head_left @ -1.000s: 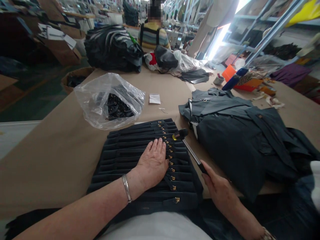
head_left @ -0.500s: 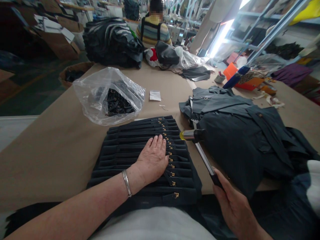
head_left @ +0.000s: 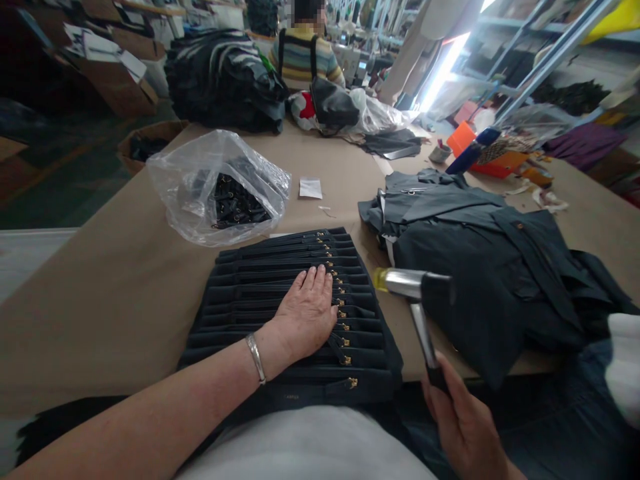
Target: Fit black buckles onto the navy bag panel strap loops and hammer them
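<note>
My left hand (head_left: pixel 307 310) lies flat with fingers stretched on a row of overlapped dark zippered fabric pieces (head_left: pixel 220 300), whose gold zipper pulls run down the right side. A silver bracelet (head_left: pixel 255 359) circles that wrist. In my right hand (head_left: pixel 463 420) is a mallet (head_left: pixel 407 283), gripped by its black handle end. Its metal head has a yellow face pointing left and a dark face on the right. The head is raised beside the right edge of the zippered pieces, apart from them.
A clear plastic bag (head_left: pixel 185 200) of black strap pieces with metal rings lies behind the zippered pieces. Dark fabric (head_left: pixel 475 267) is heaped at right. Farther back are a white paper square (head_left: pixel 311 188), an orange box (head_left: pixel 500 167), a big fabric stack (head_left: pixel 220 80) and a seated person (head_left: pixel 305 60).
The mallet has tipped back toward me, its head now seen larger and farther right. My right hand has shifted slightly down. My left hand stays on the zippered pieces.
</note>
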Motion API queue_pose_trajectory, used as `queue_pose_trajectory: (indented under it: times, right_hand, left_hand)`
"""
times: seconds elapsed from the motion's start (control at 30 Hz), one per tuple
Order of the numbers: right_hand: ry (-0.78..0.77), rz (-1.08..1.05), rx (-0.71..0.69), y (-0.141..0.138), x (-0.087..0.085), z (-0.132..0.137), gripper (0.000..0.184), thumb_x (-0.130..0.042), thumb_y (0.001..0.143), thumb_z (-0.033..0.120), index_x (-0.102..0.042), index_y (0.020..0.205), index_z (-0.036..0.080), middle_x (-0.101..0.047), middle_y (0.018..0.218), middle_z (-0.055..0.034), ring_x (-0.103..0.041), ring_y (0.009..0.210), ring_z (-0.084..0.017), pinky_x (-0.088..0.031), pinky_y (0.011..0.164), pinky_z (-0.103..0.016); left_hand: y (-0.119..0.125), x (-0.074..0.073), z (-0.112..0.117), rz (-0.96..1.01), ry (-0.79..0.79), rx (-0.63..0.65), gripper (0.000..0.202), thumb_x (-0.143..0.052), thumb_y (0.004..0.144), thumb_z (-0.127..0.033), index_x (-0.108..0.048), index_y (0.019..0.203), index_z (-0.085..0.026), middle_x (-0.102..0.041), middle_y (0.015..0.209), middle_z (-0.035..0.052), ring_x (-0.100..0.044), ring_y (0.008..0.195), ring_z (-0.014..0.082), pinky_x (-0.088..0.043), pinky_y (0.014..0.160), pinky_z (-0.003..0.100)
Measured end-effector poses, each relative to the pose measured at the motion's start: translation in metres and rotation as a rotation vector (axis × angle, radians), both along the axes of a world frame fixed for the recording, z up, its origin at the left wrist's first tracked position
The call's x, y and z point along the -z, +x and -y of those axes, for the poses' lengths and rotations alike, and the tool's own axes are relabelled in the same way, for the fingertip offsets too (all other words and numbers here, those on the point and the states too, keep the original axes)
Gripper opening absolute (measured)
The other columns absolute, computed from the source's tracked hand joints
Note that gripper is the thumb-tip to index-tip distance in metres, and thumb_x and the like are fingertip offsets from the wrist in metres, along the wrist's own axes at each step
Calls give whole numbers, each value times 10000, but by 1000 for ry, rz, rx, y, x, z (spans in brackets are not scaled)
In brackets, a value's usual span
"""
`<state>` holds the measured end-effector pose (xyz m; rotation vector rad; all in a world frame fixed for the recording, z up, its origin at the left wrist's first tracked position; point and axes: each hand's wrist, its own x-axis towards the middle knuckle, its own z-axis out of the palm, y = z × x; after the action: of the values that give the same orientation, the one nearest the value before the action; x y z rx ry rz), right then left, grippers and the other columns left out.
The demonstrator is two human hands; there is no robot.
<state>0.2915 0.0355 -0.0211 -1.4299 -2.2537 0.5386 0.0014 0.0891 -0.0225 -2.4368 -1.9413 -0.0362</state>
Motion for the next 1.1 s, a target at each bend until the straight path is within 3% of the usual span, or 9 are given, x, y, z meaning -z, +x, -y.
queue_pose_trajectory:
  times: [0.1,0.2,0.27,0.37,0.57,0.7,0.83,0.97,1.1]
  right_hand:
    - [-88,86,-58,1,6,-3,451,-392,940,283,-460,1374,181,-682,1134,-124,-692,941,-233,-578,741,-291]
    - [-140,70,11,2,2,-11,461,-386,945,324,-464,1364,150,-706,1052,-131,-701,873,-222,-571,708,-288]
    - [-192,-29,73,-1,-4,-10,476,-378,948,372,-471,1345,125,-712,806,-90,-681,667,-186,-547,584,-255]
    - [-347,-241,149,-14,-11,-3,491,-376,945,439,-467,1311,123,-535,539,29,-493,424,-122,-432,423,-214]
    - [-658,-434,234,-47,-19,2,552,-403,905,542,-447,1273,133,-434,546,66,-372,390,-88,-323,361,-193]
    - [-564,-346,153,-45,-17,-10,561,-372,918,518,-441,1303,116,-457,538,55,-423,429,-114,-394,430,-223]
    - [-384,-143,61,-31,-5,-24,545,-342,931,474,-468,1313,107,-651,732,-60,-626,671,-196,-501,612,-294]
    - [-329,-12,40,-23,12,-27,520,-308,941,417,-469,1328,110,-709,928,-127,-681,795,-239,-528,686,-340]
    - [-276,-5,24,-23,25,-26,513,-297,949,391,-470,1328,91,-700,1043,-156,-689,878,-247,-546,731,-348]
  left_hand:
    - [0,1,0,-1,-3,-4,603,-309,925,-390,-341,1411,-34,-296,1500,195,-244,1396,308,-150,1149,424]
    - [-1,2,1,10,7,9,606,-310,925,-383,-339,1409,-20,-289,1497,215,-246,1393,320,-154,1146,434]
    - [-1,2,0,18,17,15,602,-307,927,-377,-341,1406,-13,-290,1493,225,-248,1390,326,-157,1144,437]
    - [-3,2,-3,24,20,12,600,-303,930,-377,-343,1404,-12,-294,1492,226,-251,1389,328,-158,1143,437]
    - [-11,5,-24,18,16,-13,606,-293,932,-387,-344,1401,-7,-296,1491,227,-249,1390,322,-152,1142,431]
    - [-22,2,-48,31,3,-57,603,-297,938,-378,-328,1406,0,-278,1495,236,-242,1391,329,-157,1140,439]
    - [-26,-15,-60,18,-10,-73,606,-310,942,-401,-336,1408,-14,-315,1481,226,-284,1376,327,-227,1119,436]
    - [-9,-28,-37,27,35,-64,650,-348,930,-463,-297,1438,-61,-247,1513,210,-240,1391,340,-224,1121,456]
    - [7,-17,-1,15,-17,-30,640,-347,925,-495,-395,1393,-60,-311,1486,211,-272,1380,340,-215,1126,474]
